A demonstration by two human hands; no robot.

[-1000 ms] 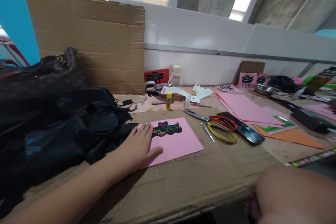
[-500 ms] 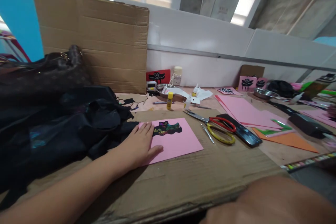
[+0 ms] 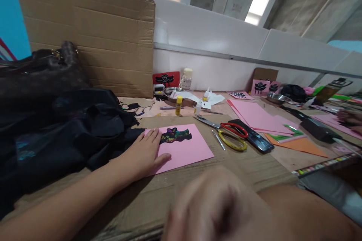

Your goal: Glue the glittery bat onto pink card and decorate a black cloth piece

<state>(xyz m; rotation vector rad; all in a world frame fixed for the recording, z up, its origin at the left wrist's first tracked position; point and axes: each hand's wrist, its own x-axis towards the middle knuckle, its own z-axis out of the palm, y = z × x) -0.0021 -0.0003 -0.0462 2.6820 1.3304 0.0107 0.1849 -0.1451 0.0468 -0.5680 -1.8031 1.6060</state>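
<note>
Head view: left grip (image 3: 143, 154) outspread on pink card (image 3: 189, 154); right grip (image 3: 215, 205) curled, contents unclear.

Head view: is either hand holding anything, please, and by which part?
Left hand lies flat on the pink card, gripping nothing; right hand too blurred to tell.

Left forearm (image 3: 82, 194) bare, entering low from eight o'clock of view, slanting up toward two. Left wrist (image 3: 120, 165) nearly straight. Left hand (image 3: 144, 154) toward half past seven from centre, laid flat, palm down; fingers (image 3: 154, 135) close together, extended toward half past one. Thumb (image 3: 163, 159) spread apart, pointing about two o'clock. Right forearm (image 3: 305, 211) bare, low at four o'clock, close to camera. Right hand (image 3: 215, 207) between five and six o'clock, badly blurred, looks curled; grip unclear.
</note>
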